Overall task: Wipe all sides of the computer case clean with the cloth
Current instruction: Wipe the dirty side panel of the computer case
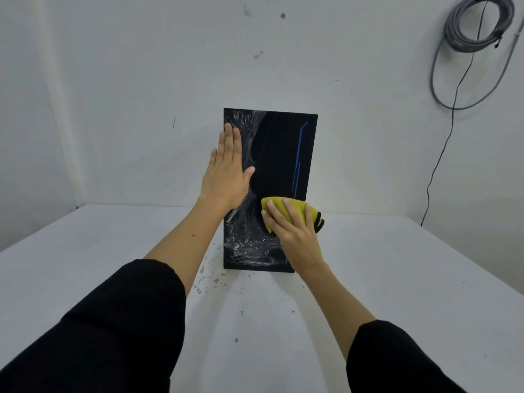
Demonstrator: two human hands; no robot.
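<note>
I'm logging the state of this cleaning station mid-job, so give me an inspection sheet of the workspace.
Surface: white table, flecked with specks in front of the case.
Job's things: black computer case upright; white smears on its left and lower face, centre looks wiped. Yellow cloth pressed on the face.
Clutter: nothing seen besides the specks.
Hands: left hand flat against the case's left edge; right hand holds the cloth.
Cables: grey cable coil hangs on the wall; black cord trails down.
Surroundings: white walls, a few marks.
</note>
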